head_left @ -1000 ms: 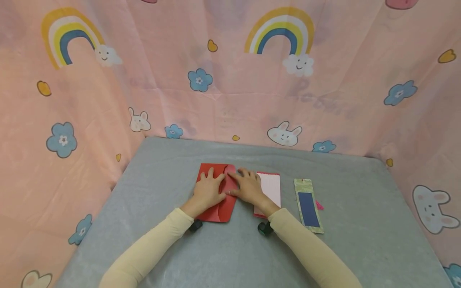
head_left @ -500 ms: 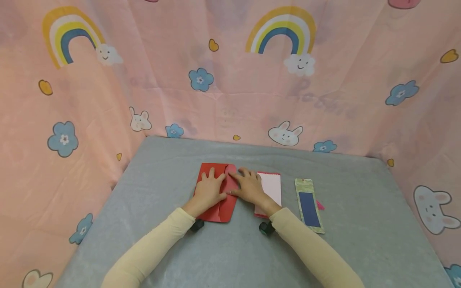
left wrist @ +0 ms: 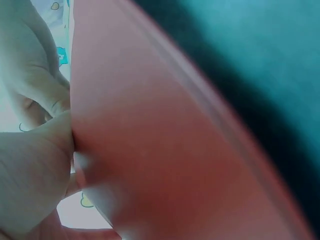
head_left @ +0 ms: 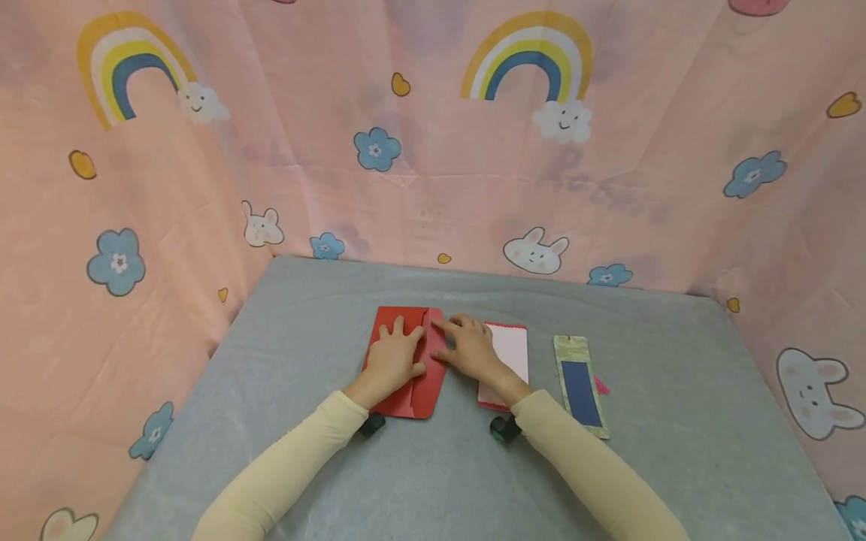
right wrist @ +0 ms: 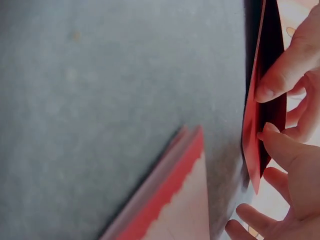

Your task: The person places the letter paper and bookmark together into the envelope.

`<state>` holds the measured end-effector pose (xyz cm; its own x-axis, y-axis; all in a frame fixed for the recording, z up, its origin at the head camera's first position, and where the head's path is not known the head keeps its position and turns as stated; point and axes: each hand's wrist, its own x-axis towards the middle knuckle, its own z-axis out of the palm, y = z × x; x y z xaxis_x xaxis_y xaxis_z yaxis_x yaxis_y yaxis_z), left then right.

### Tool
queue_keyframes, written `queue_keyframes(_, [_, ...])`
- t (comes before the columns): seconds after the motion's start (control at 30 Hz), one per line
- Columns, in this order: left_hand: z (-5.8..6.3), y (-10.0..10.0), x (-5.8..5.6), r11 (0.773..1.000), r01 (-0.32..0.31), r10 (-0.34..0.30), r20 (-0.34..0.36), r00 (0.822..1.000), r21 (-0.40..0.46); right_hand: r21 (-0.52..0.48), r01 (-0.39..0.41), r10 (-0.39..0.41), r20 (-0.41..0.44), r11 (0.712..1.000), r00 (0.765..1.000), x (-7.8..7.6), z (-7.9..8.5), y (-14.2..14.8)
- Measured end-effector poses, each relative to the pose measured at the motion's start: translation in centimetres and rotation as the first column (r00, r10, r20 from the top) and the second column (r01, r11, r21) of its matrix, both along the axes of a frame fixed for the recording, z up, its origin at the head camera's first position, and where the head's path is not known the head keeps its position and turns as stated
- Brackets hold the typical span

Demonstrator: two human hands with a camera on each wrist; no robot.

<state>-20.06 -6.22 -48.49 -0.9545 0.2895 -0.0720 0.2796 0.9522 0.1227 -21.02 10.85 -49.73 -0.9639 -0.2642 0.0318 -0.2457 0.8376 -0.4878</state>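
Observation:
A red envelope [head_left: 426,394] lies on the table in the head view, its lighter flap [head_left: 431,344] along the right side. My left hand [head_left: 391,357] rests on the envelope with fingers spread. At the flap's right edge my right hand [head_left: 470,349] touches with its fingertips, thumb and forefinger apart. In the right wrist view the envelope [right wrist: 252,135] stands partly gaping, with a dark gap inside and fingers from both hands at it. A large red paper surface [left wrist: 165,135] fills much of the left wrist view, blurred in places.
Partly under the right forearm lies a pale pink card [head_left: 509,349] with a red scalloped edge. Further right is a green bookmark-like strip [head_left: 580,394] with a dark blue panel and a pink tassel [head_left: 601,386]. A pink patterned cloth [head_left: 433,195] surrounds the grey table [head_left: 325,315].
My right hand has shifted slightly to the right, its thumb moving up along the flap edge, away from the left thumb. The left hand and envelope stay nearly still.

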Motion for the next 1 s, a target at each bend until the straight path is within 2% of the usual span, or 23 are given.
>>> queue_keyframes(0.5, [-0.4,-0.1,0.1,0.999,-0.007,0.008,-0.010,1.000,0.049,-0.082,0.012,-0.016,-0.047,0.997,0.999,0.7,1.6,2.7])
queue_keyframes(0.83, [-0.6,-0.1,0.2,0.998,0.003,-0.001,-0.046,0.999,0.056,-0.149,0.025,-0.048,-0.153,0.989,0.987,1.5,1.6,6.0])
queue_keyframes(1.0, [-0.7,-0.2,0.2,0.998,0.008,-0.006,-0.044,0.999,0.060,-0.186,0.033,-0.058,-0.131,0.982,0.990,1.9,1.6,7.9])
